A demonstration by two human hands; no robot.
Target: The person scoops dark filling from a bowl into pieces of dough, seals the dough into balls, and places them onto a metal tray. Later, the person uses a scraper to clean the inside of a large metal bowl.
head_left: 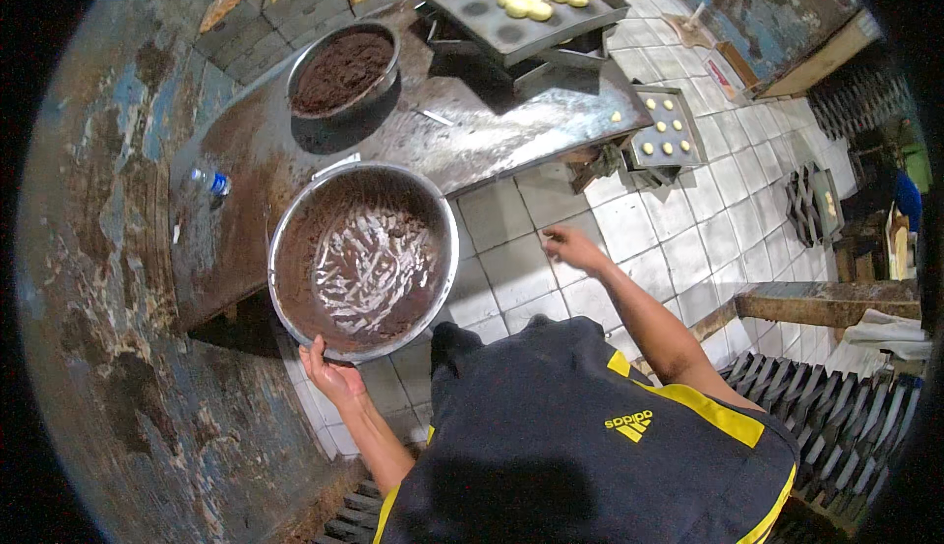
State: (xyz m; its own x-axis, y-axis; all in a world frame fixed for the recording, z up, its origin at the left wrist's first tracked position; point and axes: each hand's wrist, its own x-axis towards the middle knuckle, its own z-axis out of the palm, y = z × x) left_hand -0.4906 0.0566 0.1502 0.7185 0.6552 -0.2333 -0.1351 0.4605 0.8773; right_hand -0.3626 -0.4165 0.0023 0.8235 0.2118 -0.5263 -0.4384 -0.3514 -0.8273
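A large metal basin [433, 278] tilts toward me at the table's near edge, its inside smeared with dark brown paste and streaked with bare shiny metal. My left hand [332, 377] grips its near rim, the fingers at the outer wall. Over the tiled floor, to the right of the basin, hovers my right hand [575, 249], fingers loosely bent and apart, with nothing seen in them. Farther back on the table stands a second metal bowl [344, 70], filled with a dark brown crumbly mass.
The worn table [492, 146] bears a baking tray [472, 8] with pale dough balls, raised on other trays, and a blue-labelled plastic bottle [210, 182]. Another tray [644, 146] of dough balls sits low beyond the table's right end. Stacked dark trays [836, 426] stand at right.
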